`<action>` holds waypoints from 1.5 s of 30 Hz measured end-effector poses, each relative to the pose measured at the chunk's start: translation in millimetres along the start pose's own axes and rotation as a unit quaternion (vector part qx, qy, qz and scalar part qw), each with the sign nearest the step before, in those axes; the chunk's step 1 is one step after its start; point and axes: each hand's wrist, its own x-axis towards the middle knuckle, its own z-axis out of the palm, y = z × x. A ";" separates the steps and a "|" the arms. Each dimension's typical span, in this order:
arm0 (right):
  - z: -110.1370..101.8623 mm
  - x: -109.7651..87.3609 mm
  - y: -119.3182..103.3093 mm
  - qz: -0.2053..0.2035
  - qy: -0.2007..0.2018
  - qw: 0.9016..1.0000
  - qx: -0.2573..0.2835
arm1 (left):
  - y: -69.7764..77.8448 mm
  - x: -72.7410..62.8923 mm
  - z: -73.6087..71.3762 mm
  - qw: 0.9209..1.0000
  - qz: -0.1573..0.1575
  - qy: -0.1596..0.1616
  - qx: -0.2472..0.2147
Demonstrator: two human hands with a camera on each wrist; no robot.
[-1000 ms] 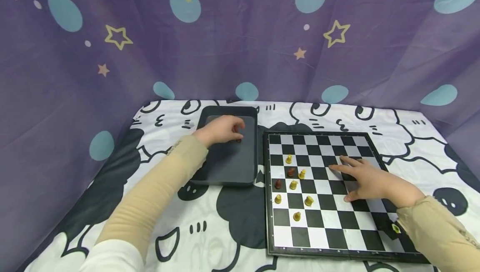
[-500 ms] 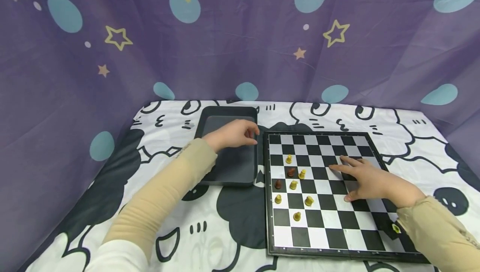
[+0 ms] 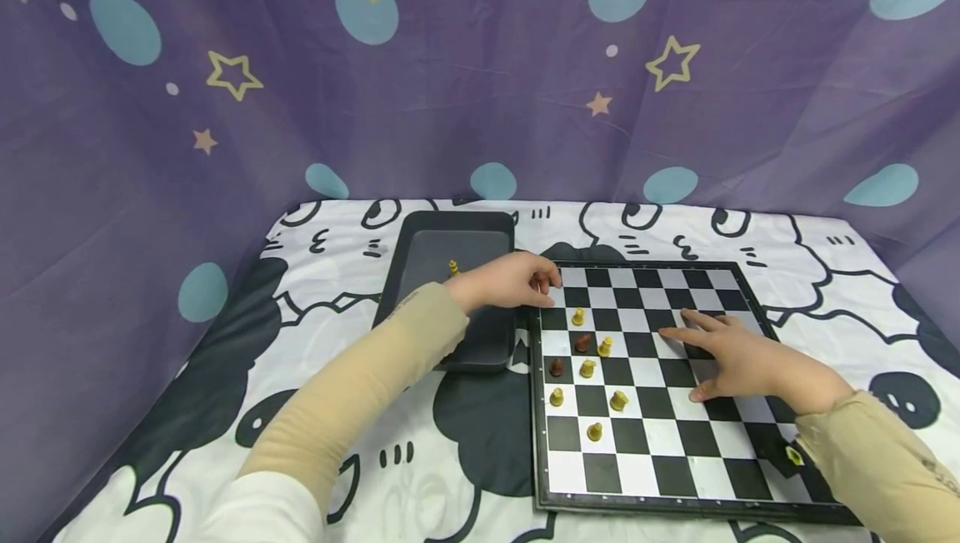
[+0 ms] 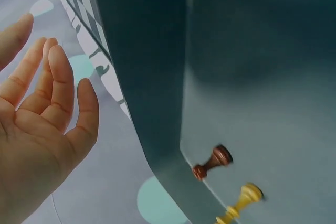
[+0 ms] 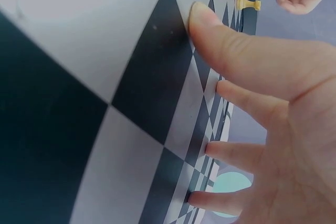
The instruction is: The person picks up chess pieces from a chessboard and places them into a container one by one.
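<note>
Left hand (image 3: 516, 281), fingers parted and empty, hangs over the far-left corner of the board (image 3: 632, 473); a yellow piece (image 3: 578, 317) stands there upright, just right and nearside. The right hand (image 3: 750, 366), fingers spread, is farther off.

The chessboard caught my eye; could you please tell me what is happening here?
A person works at a chessboard, the right hand resting on it, fingers spread. The left hand, with no piece visible in it, is over the board's far left corner, beside the dark tray. Yellow chess pieces and brown ones are on the board's left half; the tray holds at least a brown piece and a yellow piece.
</note>
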 end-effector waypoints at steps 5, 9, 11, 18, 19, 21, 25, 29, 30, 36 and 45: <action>0.4 -0.4 0.3 -0.005 0.006 1.000 -0.002 | 3.9 10.1 5.6 0.999 -0.008 -0.015 -0.036; 0.5 -0.4 0.2 -0.006 0.008 1.000 -0.004 | 5.5 16.6 8.8 0.999 -0.018 -0.022 -0.043; 0.3 -0.3 0.0 -0.005 0.006 1.000 -0.004 | 6.4 19.4 10.3 0.999 -0.020 -0.026 -0.038; 0.5 -0.4 1.1 -0.001 0.000 1.000 -0.003 | 11.0 27.3 14.6 0.998 -0.033 -0.042 -0.012; 0.6 -0.5 1.3 -0.002 0.001 1.000 -0.002 | 11.6 28.3 15.1 0.998 -0.036 -0.045 -0.008; 0.8 -0.6 1.7 -0.004 0.004 1.000 -0.001 | 12.1 30.1 16.1 0.998 -0.040 -0.051 0.001; 1.0 -0.5 1.9 -0.007 0.006 1.000 0.001 | 12.1 32.1 17.3 0.997 -0.044 -0.063 0.011; 0.8 -0.3 1.9 -0.006 0.005 1.000 0.000 | 10.8 33.6 18.4 0.997 -0.041 -0.070 0.013; 0.9 -0.3 2.1 -0.005 0.005 1.000 0.000 | 10.1 34.3 18.9 0.997 -0.039 -0.071 0.011; 0.9 -0.6 2.0 -0.002 0.005 1.000 0.001 | 6.7 39.6 23.4 0.997 -0.035 -0.074 0.008; 0.4 -0.6 3.0 0.005 0.000 1.000 0.002 | 11.7 40.5 23.5 0.997 -0.036 -0.066 0.003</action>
